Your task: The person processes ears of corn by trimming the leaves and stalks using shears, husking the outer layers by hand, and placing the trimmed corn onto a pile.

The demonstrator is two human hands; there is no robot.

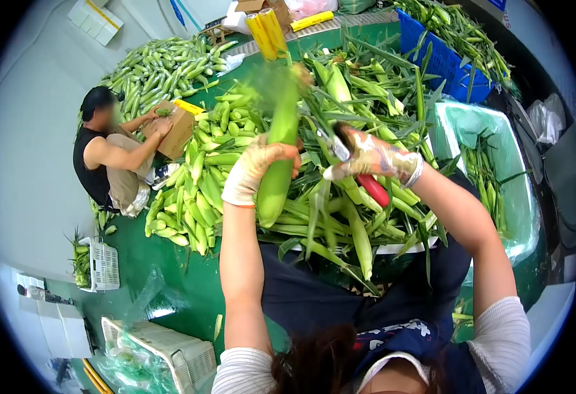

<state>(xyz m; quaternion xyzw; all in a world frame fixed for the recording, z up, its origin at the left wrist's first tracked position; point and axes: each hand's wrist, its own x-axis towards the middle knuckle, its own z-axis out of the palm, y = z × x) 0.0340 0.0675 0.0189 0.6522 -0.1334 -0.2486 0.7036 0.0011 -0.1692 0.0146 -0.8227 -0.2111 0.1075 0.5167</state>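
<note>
Gloved left hand (pixel 261 165) closed, gloved right hand (pixel 378 159) curled, both forearms reaching forward

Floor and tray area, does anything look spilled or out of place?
A pale scrap lies alone on the floor near the white crate, and leaves droop over the tray's rim, so both look spilled.

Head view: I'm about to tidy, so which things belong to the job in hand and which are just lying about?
In the job: corn cob in the left hand, red-handled tool in the right hand, leafy corn heap.
Lying about, probably: upright yellow rolls, clear floor plastic.
</note>
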